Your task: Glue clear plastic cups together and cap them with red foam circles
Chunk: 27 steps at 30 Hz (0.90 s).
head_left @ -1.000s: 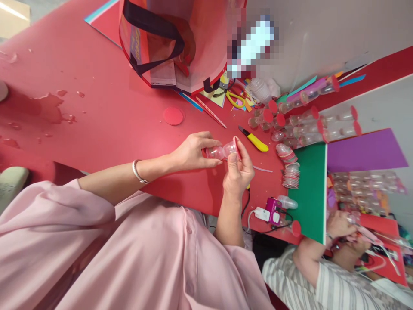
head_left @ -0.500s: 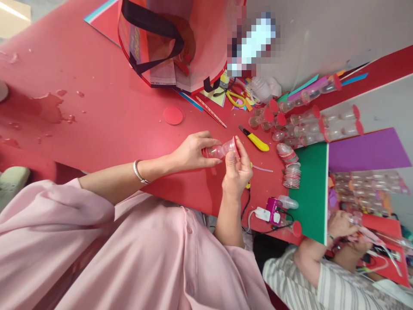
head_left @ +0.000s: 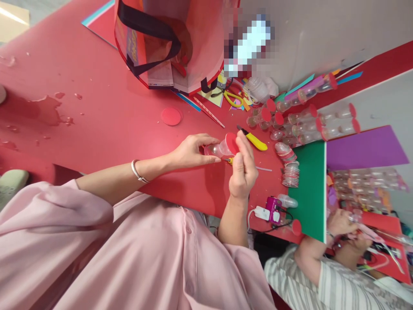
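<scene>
An hourglass of two clear plastic cups joined at a narrow waist, with a red disc on each end, lies tilted in my left hand. That hand's thumb and fingers close around its left cup. Beside the right-hand red disc, my right hand has its fingers stretched out and its thumb apart; whether the fingertips touch the disc's edge I cannot tell. Just under the hourglass a yellow glue gun shows in part, with a clear glue stick behind it.
A loose red disc, a patterned pencil, and a yellow utility knife lie on the red table. Several finished hourglasses and stacked cups stand right. A bag is at the back. A co-worker's hands work lower right.
My right hand has let go of the hourglass's right end and moved slightly right and down. The right red disc now faces more toward me, and the glue gun shows beneath.
</scene>
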### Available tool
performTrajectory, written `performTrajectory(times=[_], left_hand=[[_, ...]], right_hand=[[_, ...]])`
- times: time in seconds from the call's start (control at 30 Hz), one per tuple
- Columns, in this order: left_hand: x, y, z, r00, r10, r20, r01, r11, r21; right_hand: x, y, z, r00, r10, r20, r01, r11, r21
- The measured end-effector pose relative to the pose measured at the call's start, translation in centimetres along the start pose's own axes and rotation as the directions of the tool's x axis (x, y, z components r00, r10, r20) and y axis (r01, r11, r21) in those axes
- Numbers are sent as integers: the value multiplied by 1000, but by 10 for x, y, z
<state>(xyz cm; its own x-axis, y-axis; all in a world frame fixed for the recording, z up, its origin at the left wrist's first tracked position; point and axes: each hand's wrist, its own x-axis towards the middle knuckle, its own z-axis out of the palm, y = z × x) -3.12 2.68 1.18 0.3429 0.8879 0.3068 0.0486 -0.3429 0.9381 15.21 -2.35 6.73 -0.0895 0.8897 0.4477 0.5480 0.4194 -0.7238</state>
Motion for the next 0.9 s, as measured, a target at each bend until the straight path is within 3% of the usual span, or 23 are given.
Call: performTrajectory(times=[0.43,0.6,0.73,0.83,0.9], left_hand=[[0,0,0,1000,-10,-18,10,1000,-21],[2,0,-1,998,-61,-16,61,997,-46],[4,4,-4,977,-167,132,194,954,-227],[5,4,-6,946,-188,264,281,881,-380],[4,4,-7,925,-193,329,326,846,-422]], right_hand=[[-4,2,5,1000,-12,-2,12,1000,-27],[-1,4,0,997,-45,58,49,997,-67],[0,9,-4,990,-97,107,111,985,-133],[-1,16,0,970,-165,178,197,963,-184],[-3,22,4,959,-234,159,267,937,-228]])
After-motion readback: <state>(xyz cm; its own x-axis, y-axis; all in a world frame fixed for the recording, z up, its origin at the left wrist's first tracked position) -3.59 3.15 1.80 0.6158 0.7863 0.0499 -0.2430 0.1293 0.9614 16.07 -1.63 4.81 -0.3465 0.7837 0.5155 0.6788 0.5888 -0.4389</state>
